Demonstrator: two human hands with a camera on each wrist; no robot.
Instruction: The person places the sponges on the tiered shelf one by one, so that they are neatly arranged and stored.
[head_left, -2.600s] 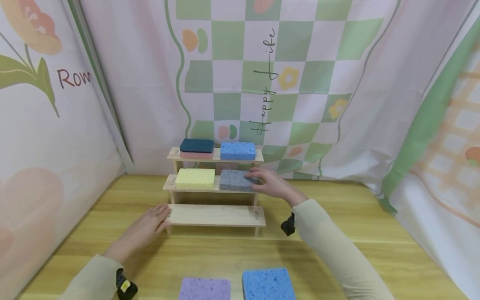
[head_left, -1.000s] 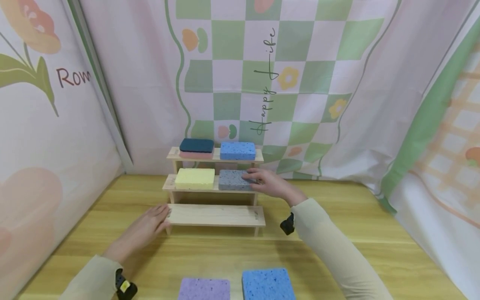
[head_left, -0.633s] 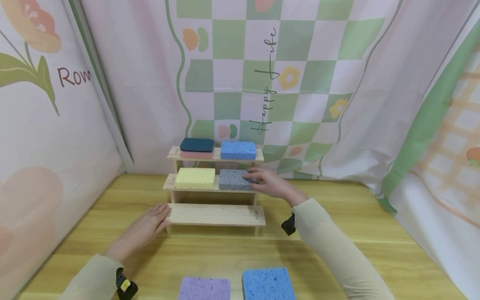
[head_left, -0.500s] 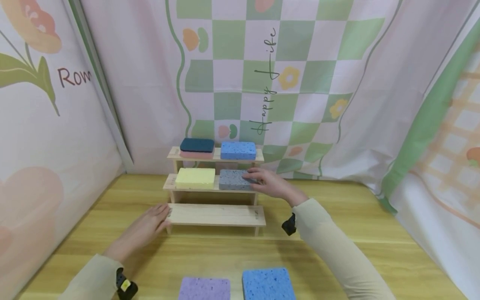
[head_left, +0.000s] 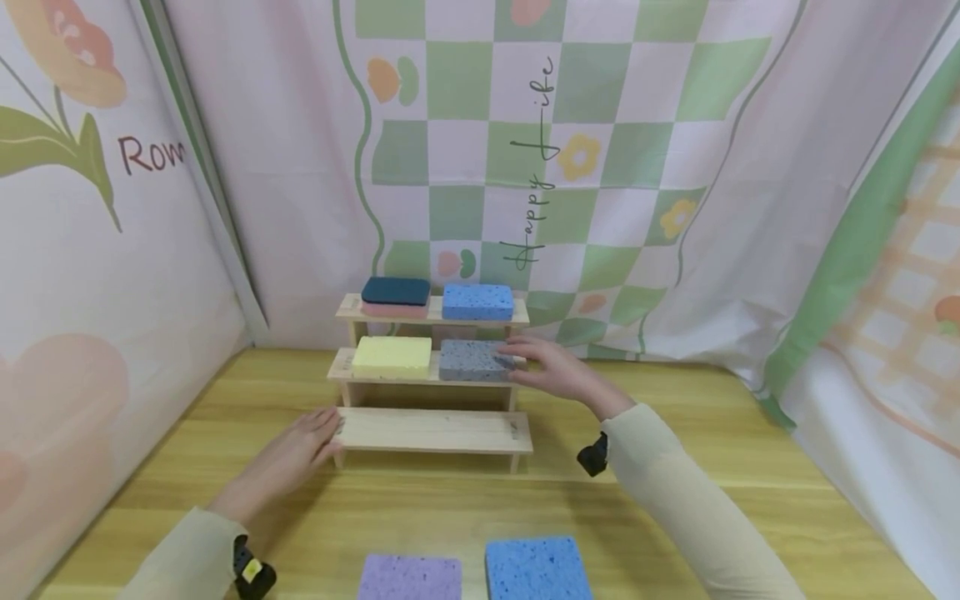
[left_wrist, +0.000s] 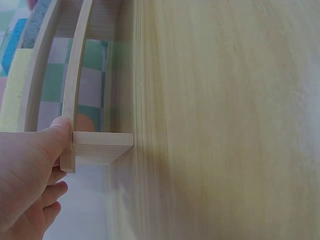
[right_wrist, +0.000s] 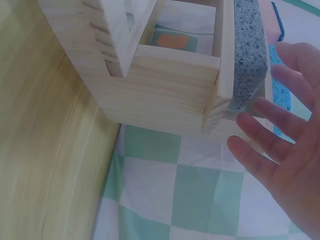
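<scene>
A three-step wooden rack (head_left: 435,430) stands on the table. My left hand (head_left: 288,457) grips the left end of its lowest step; in the left wrist view the thumb lies on the board and the fingers curl around its end. My right hand (head_left: 558,375) is at the right end of the middle step, fingers spread and apart from the grey sponge (head_left: 471,360) in the right wrist view. Left of that sponge sits a yellow sponge (head_left: 392,357). On the top step are a pink sponge with a dark scouring layer (head_left: 396,292) and a blue sponge (head_left: 477,302).
A purple sponge (head_left: 411,577) and a larger-looking blue sponge (head_left: 537,568) lie on the wooden table (head_left: 300,533) at the near edge of view. Behind the rack hangs a checked curtain (head_left: 517,142), with printed cloth on both sides.
My right hand has let go of the grey sponge and drawn back slightly to the right. The sponge stays on the middle step. My left hand has kept its place.
</scene>
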